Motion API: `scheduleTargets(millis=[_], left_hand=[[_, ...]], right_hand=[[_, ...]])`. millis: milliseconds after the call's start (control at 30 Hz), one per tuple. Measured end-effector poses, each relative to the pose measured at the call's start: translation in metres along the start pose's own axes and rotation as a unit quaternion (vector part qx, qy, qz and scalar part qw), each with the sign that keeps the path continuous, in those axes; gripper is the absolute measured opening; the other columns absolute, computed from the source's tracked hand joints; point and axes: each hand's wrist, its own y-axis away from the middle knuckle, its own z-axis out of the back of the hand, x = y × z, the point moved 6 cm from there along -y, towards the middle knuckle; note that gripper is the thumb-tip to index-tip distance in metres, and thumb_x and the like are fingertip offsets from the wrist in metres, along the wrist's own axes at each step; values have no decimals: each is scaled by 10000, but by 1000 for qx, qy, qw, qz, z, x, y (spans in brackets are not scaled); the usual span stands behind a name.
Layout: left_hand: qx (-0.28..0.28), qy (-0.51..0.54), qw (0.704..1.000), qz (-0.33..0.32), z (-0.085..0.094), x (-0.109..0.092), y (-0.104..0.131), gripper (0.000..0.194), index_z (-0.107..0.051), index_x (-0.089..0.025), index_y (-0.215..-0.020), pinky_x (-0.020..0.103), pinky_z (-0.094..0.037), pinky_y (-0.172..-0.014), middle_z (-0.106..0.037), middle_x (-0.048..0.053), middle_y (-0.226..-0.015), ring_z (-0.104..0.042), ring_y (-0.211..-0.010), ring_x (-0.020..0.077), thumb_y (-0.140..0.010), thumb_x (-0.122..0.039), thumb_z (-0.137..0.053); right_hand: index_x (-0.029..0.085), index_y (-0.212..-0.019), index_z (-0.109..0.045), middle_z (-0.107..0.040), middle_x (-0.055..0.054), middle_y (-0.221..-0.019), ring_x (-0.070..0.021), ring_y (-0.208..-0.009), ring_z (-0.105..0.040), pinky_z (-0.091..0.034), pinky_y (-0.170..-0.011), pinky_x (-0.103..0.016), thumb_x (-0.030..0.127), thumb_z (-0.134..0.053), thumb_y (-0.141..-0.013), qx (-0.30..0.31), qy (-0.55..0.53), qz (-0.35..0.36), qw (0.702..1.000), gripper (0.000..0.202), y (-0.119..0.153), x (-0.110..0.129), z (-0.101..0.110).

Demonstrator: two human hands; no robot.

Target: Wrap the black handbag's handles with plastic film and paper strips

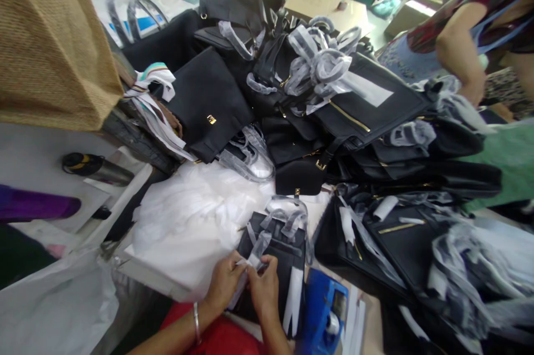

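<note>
- Black bag point(277, 257) lies flat near the front edge of the table point(33, 160), right in front of the person, with its wrapped handles pointing away.
- Left hand point(223, 282) and right hand point(263, 287) sit close together on the bag's near side.
- Fingers point(240, 266) of both hands pinch a thin white wrap strip point(250, 261) between them.
- To do this well, I think the hands should keep the strip pulled tight and flat, so it does not bunch up.
- Blue tape holder point(324, 310) sits just beside the bag, on the right.
- White soft paper point(187, 221) lies next to the bag on the left.
- Big pile of black bags point(354, 116) fills the table behind.
- Another person's arm point(461, 54) is well apart, at the far right.
</note>
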Motion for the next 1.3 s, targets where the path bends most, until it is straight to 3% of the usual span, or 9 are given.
scheduleTargets(millis=[67, 200, 533, 733, 900, 1067, 1300], left_hand=[[16, -10, 999, -31, 1, -7, 2, 209, -620, -176, -712, 271, -427, -669, -635, 24, -712, -585, -715, 201, -816, -343, -550], [43, -27, 997, -52, 2, -9, 0, 212, -610, -178, -706, 269, -404, -651, -615, 10, -685, -563, -689, 195, -842, -325, -539], [47, -40, 997, -38, 1, 2, -4, 177, -589, -177, -712, 247, -382, -585, -602, -1, -662, -543, -643, 181, -824, -306, -543], [53, -65, 995, -55, 0, -7, 4, 196, -602, -192, -702, 255, -399, -639, -633, 13, -695, -577, -693, 193, -853, -291, -525], [103, -92, 987, -87, 0, -15, 20, 222, -666, -219, -957, 266, -441, -757, -700, 42, -902, -634, -853, 213, -914, -250, -451], [139, -90, 979, -123, -2, -15, 27, 324, -628, -228, -1144, 286, -456, -900, -680, 74, -1124, -626, -989, 219, -973, -314, -366], [138, -110, 974, -145, -5, -18, 28, 333, -634, -216, -1158, 317, -498, -874, -692, 95, -1043, -644, -917, 234, -964, -290, -373]], right_hand=[[235, -947, -466, -601, 20, -649, -228, -580, -630, -464, -537, -293, 336, -605, -736, 0, -4, 2, 1000, 271, -1, -2, 0], [242, -918, -452, -592, 22, -646, -223, -564, -624, -463, -526, -292, 345, -599, -746, 7, 3, 2, 1000, 249, -1, -1, -1], [237, -923, -452, -575, 42, -628, -194, -531, -602, -458, -519, -275, 327, -572, -761, 22, -29, 19, 999, 221, 1, -1, -1], [233, -925, -446, -567, 39, -617, -203, -550, -607, -450, -522, -273, 300, -556, -746, 23, 1, 10, 1000, 220, -2, 1, -1], [228, -906, -446, -620, -5, -667, -221, -588, -618, -446, -543, -289, 277, -559, -728, 14, 24, 38, 999, 216, -5, -1, -1], [238, -851, -428, -584, 16, -683, -193, -567, -608, -467, -483, -266, 291, -537, -735, 62, -61, 39, 995, 168, -4, -7, -5], [231, -781, -462, -540, 53, -628, -150, -521, -560, -479, -500, -259, 408, -541, -799, 113, -144, 12, 983, 195, -3, -9, -10]])
